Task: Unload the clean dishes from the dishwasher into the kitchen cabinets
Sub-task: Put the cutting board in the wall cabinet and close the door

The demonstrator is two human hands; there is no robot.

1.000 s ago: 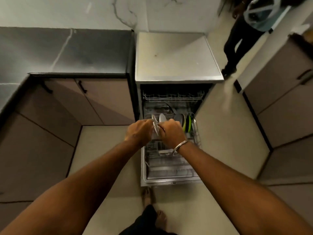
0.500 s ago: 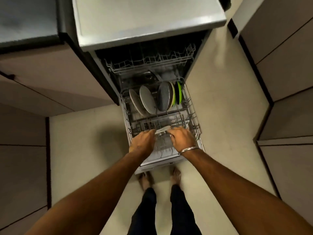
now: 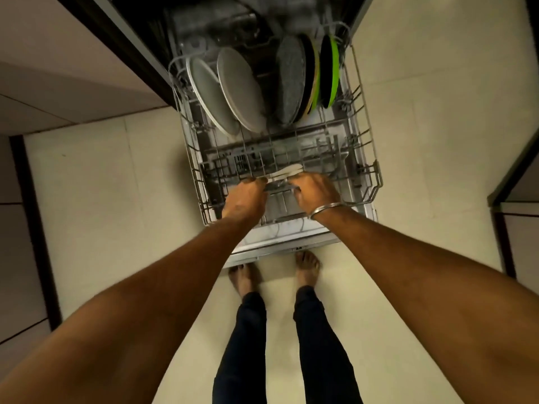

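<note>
At the 6 o'clock end of the rack [image 3: 376, 182], a pale plate [image 3: 287, 172] lies nearly flat, its long axis running 8 to 2 o'clock. Left grip [image 3: 246, 196] and right grip [image 3: 315, 192] curl narrowly around its opposite ends, holding it.

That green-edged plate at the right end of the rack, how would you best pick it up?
Pinch the top rim of the green-edged plate, coming straight down from above: it stands on edge, with another plate close on its left.
</note>
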